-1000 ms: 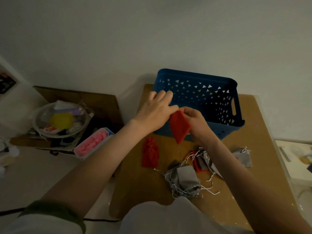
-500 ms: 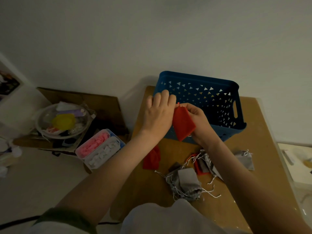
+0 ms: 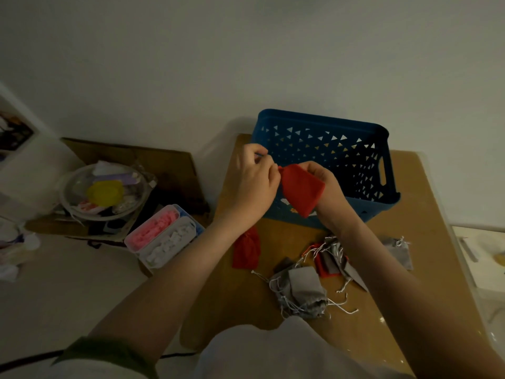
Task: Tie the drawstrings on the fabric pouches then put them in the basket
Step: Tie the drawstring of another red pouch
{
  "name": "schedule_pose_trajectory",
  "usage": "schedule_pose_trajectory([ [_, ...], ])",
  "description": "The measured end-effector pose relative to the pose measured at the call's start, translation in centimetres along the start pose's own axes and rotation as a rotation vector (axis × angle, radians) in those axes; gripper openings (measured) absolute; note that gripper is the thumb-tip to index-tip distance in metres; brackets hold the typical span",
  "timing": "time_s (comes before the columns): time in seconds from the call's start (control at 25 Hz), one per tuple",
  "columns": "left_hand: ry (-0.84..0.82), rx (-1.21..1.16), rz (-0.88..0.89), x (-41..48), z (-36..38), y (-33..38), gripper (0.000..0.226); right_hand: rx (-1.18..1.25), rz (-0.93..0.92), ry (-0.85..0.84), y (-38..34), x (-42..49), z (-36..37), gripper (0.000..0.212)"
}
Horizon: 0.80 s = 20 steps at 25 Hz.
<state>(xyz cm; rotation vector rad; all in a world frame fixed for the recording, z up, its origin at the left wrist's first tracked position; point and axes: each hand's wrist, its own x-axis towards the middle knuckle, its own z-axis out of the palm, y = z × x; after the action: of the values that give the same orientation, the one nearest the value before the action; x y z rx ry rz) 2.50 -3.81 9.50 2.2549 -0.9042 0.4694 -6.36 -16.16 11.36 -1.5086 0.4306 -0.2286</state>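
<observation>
I hold a red pouch point(image 3: 300, 191) up in front of the blue basket point(image 3: 322, 124). My right hand point(image 3: 323, 181) grips the pouch body from the right. My left hand point(image 3: 254, 184) is curled at the pouch's gathered top end, its fingers pinched on the drawstring there. Another red pouch point(image 3: 246, 250) lies flat on the brown table point(image 3: 426, 198) under my left forearm. A heap of grey pouches point(image 3: 303, 289) with white strings lies near me, with a mixed red and grey bunch point(image 3: 330, 258) behind it and one grey pouch point(image 3: 399, 251) at the right.
The basket stands at the table's far edge against the wall. Left of the table, lower down, are a cardboard sheet point(image 3: 153, 165), a clear bowl of odds and ends point(image 3: 105, 191) and a box of pink and white pieces point(image 3: 164, 237).
My left hand went from flat with straight fingers to curled and pinching at the pouch's top. The pouch turned so its top points left, and its mouth looks gathered.
</observation>
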Motion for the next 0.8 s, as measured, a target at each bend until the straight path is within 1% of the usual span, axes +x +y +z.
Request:
schedule_pose_trajectory([
  [0.08,-0.309,-0.406,-0.311,0.2,-0.1,0.0,0.028,0.006,0.025,-0.030,0.4,0.3,-0.2,0.009],
  [0.12,-0.442,-0.575,-0.456,0.3,-0.3,0.0,0.029,0.007,0.028,-0.039,0.7,0.4,-0.3,0.011],
  [0.16,-0.539,-0.712,-0.582,0.1,-0.5,-0.1,0.030,0.011,0.022,-0.044,1.0,0.6,-0.2,0.013],
  [0.2,-0.606,-0.833,-0.683,-0.2,-0.6,-0.2,0.031,0.028,0.016,-0.051,1.4,0.9,-0.1,0.015],
  [0.28,-0.668,-0.970,-0.773,-0.9,-0.4,-0.9,0.032,0.072,0.023,-0.071,2.3,1.3,0.6,0.016],
  [0.36,-0.694,-0.934,-0.783,-1.4,-0.1,-2.4,0.035,0.113,0.071,-0.106,3.2,1.6,1.4,0.015],
  [0.44,-0.700,-0.802,-0.791,-2.1,0.1,-4.0,0.040,0.146,0.136,-0.154,4.3,1.9,2.1,0.013],
  [0.48,-0.713,-0.748,-0.802,-2.5,0.2,-4.5,0.040,0.125,0.154,-0.175,4.9,2.0,2.4,0.012],
  [0.56,-0.747,-0.708,-0.848,-4.0,0.9,-5.6,0.035,-0.021,0.187,-0.216,6.8,2.4,3.0,0.019],
  [0.64,-0.828,-0.700,-0.906,-5.9,2.2,-7.1,0.032,-0.176,0.230,-0.261,8.8,2.7,3.8,0.025],
  [0.68,-0.888,-0.705,-0.927,-7.0,3.0,-8.2,0.036,-0.225,0.255,-0.291,9.9,2.8,4.1,0.026],
  [0.72,-0.956,-0.708,-0.948,-7.8,3.6,-9.0,0.045,-0.269,0.282,-0.319,11.1,2.9,4.3,0.027],
  [0.8,-1.075,-0.627,-0.943,-9.4,4.5,-10.6,0.070,-0.360,0.347,-0.359,13.3,2.9,4.8,0.029],
])
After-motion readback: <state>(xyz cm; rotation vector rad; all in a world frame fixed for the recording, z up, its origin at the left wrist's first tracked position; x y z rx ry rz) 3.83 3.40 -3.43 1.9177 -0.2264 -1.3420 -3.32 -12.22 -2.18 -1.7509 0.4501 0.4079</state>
